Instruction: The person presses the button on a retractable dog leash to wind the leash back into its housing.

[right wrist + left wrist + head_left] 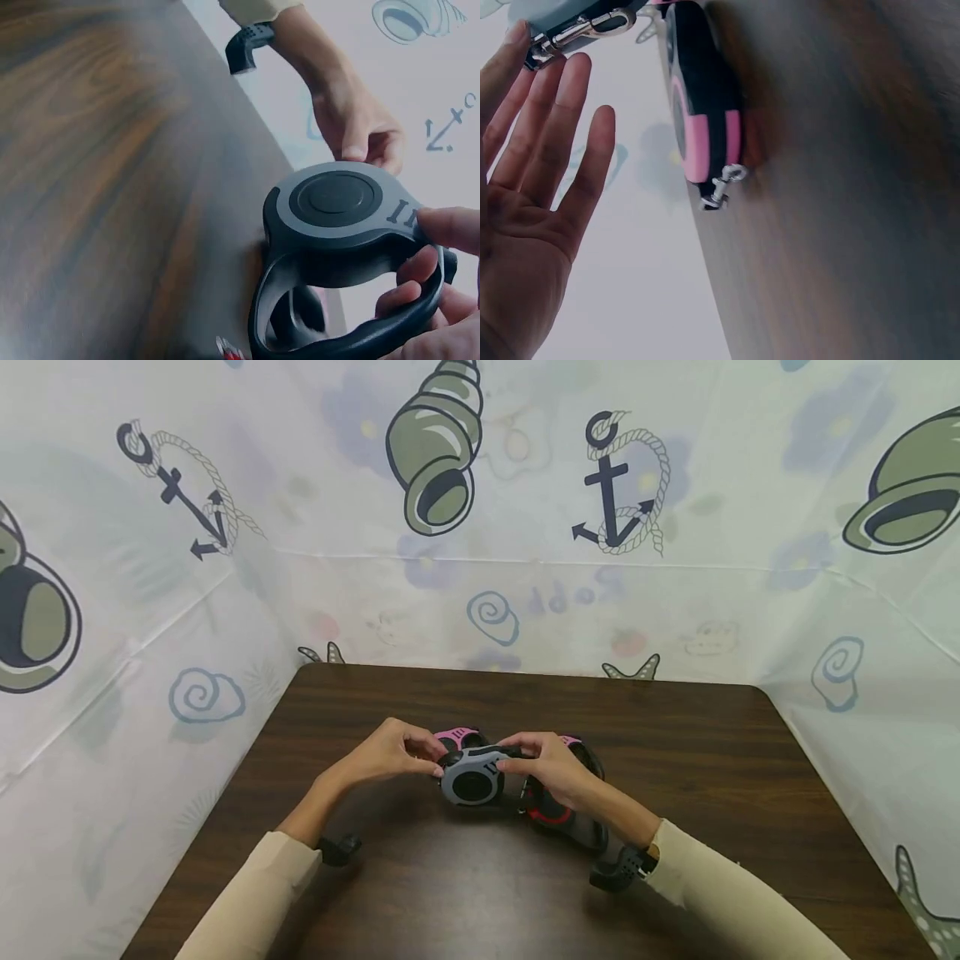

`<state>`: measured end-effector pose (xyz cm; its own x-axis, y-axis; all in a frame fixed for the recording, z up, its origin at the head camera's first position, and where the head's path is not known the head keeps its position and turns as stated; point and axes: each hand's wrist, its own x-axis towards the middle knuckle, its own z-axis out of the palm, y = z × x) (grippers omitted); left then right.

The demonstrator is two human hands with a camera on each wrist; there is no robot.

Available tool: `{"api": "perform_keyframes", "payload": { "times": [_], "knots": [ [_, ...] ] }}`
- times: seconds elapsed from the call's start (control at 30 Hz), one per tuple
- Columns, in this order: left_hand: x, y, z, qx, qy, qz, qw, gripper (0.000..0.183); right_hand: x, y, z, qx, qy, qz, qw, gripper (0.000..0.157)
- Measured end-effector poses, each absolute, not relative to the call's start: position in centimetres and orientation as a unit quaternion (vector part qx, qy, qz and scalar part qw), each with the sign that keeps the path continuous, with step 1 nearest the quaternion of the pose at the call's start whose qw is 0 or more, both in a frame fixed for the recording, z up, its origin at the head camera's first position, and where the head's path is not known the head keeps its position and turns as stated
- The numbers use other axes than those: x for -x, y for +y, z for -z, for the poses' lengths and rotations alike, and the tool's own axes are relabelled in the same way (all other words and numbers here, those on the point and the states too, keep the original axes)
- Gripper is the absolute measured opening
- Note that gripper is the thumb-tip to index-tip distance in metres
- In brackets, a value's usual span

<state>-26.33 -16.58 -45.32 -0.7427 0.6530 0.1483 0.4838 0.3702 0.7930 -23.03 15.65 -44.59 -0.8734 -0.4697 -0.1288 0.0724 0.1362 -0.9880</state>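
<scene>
A grey and black retractable dog leash [472,787] is held up between both hands, above the table. My left hand [393,750] pinches its clip end with thumb and fingertips, beside the metal snap clip [592,27], while the other fingers are extended. My right hand [553,768] grips the leash at the handle side, its thumb on the grey face, as the right wrist view shows. Behind it lies a pink and black retractable leash [697,146] with a metal clip. A red and black leash [551,815] rests under the right hand, partly hidden by it.
Another black leash with a pink part [572,740] lies behind the right hand. All of these are on a dark wooden table [450,893]. A printed white cloth [525,610] stands around the table's back and sides.
</scene>
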Motion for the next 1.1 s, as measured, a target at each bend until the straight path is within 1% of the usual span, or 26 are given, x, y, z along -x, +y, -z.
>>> {"api": "perform_keyframes", "payload": {
  "times": [0.27, 0.53, 0.7, 0.97, 1.1],
  "knots": [
    [25.6, -18.5, 45.7, -0.338, 0.83, -0.427, 0.119, 0.028, 22.4, 13.3, 45.3, 0.087, 0.702, 0.665, 0.238, 0.035],
    [25.4, -19.5, 46.2, -0.33, 0.84, -0.399, 0.161, 0.026, 22.1, 11.6, 47.1, 0.069, 0.681, 0.685, 0.248, 0.032],
    [25.3, -20.1, 46.4, -0.324, 0.845, -0.388, 0.173, 0.027, 22.0, 10.8, 47.5, 0.063, 0.666, 0.698, 0.255, 0.03],
    [25.3, -20.9, 46.8, -0.314, 0.846, -0.387, 0.189, 0.028, 21.6, 10.3, 47.9, 0.087, 0.685, 0.672, 0.267, 0.04],
    [25.4, -20.9, 47.5, -0.317, 0.844, -0.391, 0.188, 0.028, 21.3, 10.4, 48.3, 0.1, 0.712, 0.647, 0.254, 0.042]
  ]
}}
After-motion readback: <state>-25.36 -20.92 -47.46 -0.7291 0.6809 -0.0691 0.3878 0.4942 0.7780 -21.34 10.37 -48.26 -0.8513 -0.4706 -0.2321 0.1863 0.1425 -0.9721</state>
